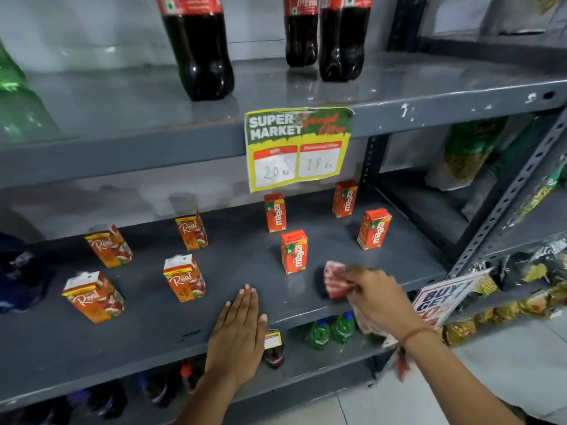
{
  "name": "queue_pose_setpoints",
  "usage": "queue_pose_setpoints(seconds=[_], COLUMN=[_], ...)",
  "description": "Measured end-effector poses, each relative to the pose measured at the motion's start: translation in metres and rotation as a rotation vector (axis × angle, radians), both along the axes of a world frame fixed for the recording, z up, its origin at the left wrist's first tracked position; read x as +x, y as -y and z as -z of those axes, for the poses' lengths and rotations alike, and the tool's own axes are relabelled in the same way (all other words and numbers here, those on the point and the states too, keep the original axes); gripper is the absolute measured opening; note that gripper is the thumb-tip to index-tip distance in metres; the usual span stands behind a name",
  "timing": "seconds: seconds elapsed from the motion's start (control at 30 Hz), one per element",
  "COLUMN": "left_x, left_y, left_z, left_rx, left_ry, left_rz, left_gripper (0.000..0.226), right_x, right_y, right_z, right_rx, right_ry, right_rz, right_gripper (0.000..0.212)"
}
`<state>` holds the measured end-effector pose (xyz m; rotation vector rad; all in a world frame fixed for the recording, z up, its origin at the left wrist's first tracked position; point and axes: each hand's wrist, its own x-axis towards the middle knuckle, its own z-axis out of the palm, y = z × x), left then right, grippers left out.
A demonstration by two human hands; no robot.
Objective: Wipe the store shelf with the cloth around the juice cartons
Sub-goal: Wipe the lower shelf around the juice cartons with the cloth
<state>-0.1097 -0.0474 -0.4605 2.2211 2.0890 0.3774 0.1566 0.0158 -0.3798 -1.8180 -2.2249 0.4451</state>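
Note:
Several orange juice cartons stand spaced apart on the grey middle shelf [239, 265]. The Maaza cartons are on the right, the nearest one [294, 251] just behind the cloth. The Real cartons are on the left, one [184, 282] near my left hand. My right hand [376, 297] is shut on a red-and-white cloth [333, 283] pressed to the shelf at the front right. My left hand [237, 329] lies flat, fingers together, on the shelf's front edge and holds nothing.
Dark cola bottles [199, 47] stand on the shelf above, with a paper price sign [297, 148] hanging from its edge. Green bottles [331, 328] sit on the shelf below. Snack packets [521, 305] and a promo sign [441, 297] fill the rack to the right.

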Motion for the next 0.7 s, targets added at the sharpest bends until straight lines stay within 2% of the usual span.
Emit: queue_pose_setpoints(seconds=[0.07, 0.13, 0.4, 0.47, 0.57, 0.63, 0.7], left_x=[-0.008, -0.017, -0.046, -0.056, -0.078, -0.095, -0.109], left_y=[0.010, 0.020, 0.048, 0.057, 0.072, 0.078, 0.078], left_z=[0.001, 0.002, -0.008, -0.009, -0.013, -0.014, -0.013], left_rx=[0.017, 0.035, 0.026, 0.008, -0.034, -0.050, -0.024], left_ry=[-0.010, -0.016, -0.025, -0.038, -0.070, -0.063, -0.029], left_rz=[0.022, 0.047, 0.092, 0.084, 0.041, -0.001, -0.065], left_gripper=[0.059, 0.062, 0.061, 0.060, 0.060, 0.066, 0.074], right_x=[-0.020, -0.046, -0.132, -0.145, -0.149, -0.147, -0.149], right_y=[-0.002, 0.004, 0.029, 0.041, 0.052, 0.050, 0.042], right_z=[0.003, 0.010, 0.015, 0.012, 0.003, -0.006, -0.009], right_rx=[0.023, 0.020, 0.083, 0.060, -0.067, -0.173, -0.135], right_ry=[0.172, 0.271, 0.395, 0.361, 0.177, 0.024, -0.098], right_rz=[0.089, 0.072, -0.076, -0.173, -0.351, -0.359, -0.291], right_gripper=[0.052, 0.045, 0.043, 0.045, 0.043, 0.054, 0.061])
